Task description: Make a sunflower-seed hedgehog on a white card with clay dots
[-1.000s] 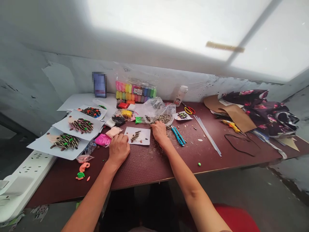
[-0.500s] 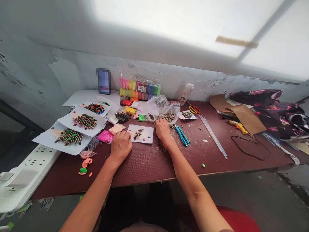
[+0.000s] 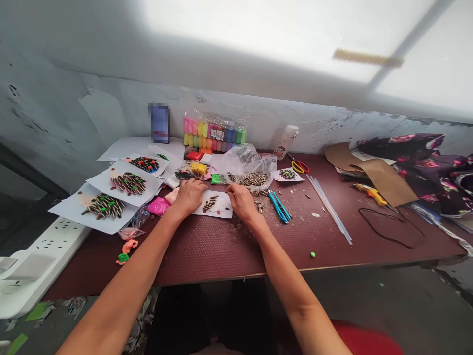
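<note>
A white card [image 3: 218,213] lies on the table between my hands, with rows of striped sunflower seeds [image 3: 210,203] stuck on a pale clay shape. My left hand [image 3: 189,198] covers the card's left side, its fingers bent over the upper left edge and gripping it there. At the card's upper right corner is my right hand [image 3: 242,201], thumb and fingers pinched together. Whatever sits in that pinch is too small to make out. Just behind the right hand, loose seeds [image 3: 254,178] spill from a clear plastic bag [image 3: 242,159].
Finished seed-covered cards [image 3: 129,185] overlap at the left, near a power strip [image 3: 55,251]. Coloured clay packs [image 3: 214,135] lean on the wall. A blue utility knife [image 3: 280,207], scissors [image 3: 298,164], glue sticks [image 3: 328,209], a bottle [image 3: 286,142] and a yellow glue gun [image 3: 373,194] lie rightward.
My right hand has come from the seed pile toward the card's right corner. My left hand has shifted up and right, over the card's left side.
</note>
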The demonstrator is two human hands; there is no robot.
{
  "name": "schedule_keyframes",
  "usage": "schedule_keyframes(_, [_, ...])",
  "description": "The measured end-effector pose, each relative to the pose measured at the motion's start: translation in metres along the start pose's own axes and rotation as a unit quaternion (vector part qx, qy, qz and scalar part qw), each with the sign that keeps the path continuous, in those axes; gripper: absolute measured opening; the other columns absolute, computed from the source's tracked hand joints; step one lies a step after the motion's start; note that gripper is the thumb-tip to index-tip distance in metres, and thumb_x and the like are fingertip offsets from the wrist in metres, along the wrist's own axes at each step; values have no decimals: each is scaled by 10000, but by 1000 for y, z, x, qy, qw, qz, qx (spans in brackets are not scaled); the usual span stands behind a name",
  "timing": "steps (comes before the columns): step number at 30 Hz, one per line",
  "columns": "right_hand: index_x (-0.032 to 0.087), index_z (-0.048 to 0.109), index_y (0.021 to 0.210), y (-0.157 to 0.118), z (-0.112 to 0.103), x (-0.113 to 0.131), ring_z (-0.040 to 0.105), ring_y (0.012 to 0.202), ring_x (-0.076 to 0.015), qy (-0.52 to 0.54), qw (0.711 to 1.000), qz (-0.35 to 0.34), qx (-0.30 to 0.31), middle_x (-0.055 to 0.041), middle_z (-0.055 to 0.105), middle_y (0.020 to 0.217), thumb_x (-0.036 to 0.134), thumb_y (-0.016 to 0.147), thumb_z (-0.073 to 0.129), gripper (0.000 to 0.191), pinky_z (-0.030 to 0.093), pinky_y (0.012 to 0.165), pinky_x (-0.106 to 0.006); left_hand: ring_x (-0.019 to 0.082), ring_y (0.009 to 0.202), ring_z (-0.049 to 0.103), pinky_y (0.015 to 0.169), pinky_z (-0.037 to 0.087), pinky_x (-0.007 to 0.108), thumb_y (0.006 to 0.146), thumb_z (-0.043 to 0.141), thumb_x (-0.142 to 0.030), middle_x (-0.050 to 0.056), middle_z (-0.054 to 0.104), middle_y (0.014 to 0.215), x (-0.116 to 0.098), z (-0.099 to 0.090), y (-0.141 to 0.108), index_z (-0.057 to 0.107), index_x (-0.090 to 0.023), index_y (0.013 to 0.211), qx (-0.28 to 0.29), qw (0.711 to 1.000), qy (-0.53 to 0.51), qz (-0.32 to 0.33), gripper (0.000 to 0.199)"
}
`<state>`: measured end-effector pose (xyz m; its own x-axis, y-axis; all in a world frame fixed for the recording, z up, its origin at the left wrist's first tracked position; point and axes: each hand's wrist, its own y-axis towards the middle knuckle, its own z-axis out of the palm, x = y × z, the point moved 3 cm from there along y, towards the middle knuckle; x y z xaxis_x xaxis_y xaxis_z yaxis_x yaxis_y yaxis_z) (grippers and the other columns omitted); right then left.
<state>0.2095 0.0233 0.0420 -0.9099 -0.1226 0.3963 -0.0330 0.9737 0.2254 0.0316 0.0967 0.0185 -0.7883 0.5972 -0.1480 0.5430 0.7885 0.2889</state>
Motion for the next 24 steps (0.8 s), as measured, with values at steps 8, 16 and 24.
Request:
schedule_keyframes(8, [220, 761, 1070, -3, 1, 0, 636, 963, -179, 14, 1000, -15, 17, -60, 726, 1017, 146, 963, 528, 267, 441, 848, -263, 276, 1005, 612, 887, 399, 427, 892, 466, -151, 110, 718, 1018, 6, 10, -5, 760, -221, 990, -9, 1000, -15, -16, 318])
schedule_keyframes(16, [232, 748, 991, -5, 5, 5, 613, 944, -174, -12, 1000, 1, 25, -46, 713, 984, 185, 973, 559, 195, 413, 810, -253, 279, 985, 605, 870, 403, 422, 915, 452, -152, 111, 711, 1011, 3, 8, -10, 765, -226, 1003, -10, 999, -31, -19, 334])
schedule_keyframes(24, [207, 749, 972, -5, 7, 4, 603, 802, -150, 29, 999, 13, 11, -26, 709, 880, 155, 961, 557, 199, 397, 756, -232, 276, 969, 622, 866, 409, 430, 928, 449, -149, 113, 718, 1010, 1, 6, -12, 779, -223, 1000, -10, 999, -43, -16, 346])
